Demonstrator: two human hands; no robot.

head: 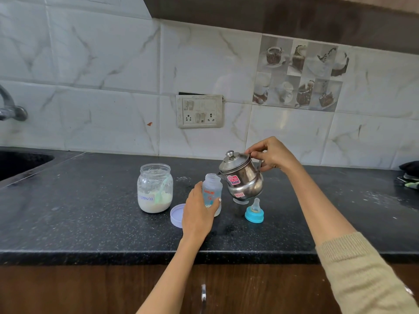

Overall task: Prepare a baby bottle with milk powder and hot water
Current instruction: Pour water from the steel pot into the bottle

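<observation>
A clear baby bottle [212, 189] stands open on the black counter [90, 223], with a little pale powder at its bottom. My left hand [197, 211] wraps around its left side. My right hand [273, 154] holds the handle of a small steel kettle [243, 180], lifted and tilted left, its spout at the bottle's mouth. A glass jar [154, 188] labelled formula holds white powder and a scoop, to the left of the bottle. The blue teat ring [254, 211] stands upright to the right of the bottle.
A pale lilac lid [177, 215] lies flat just left of my left hand. A clear cap [240, 201] sits under the kettle. A sink [20, 163] is at the far left, a socket panel [199, 111] on the tiled wall, dark items [409, 175] at the far right.
</observation>
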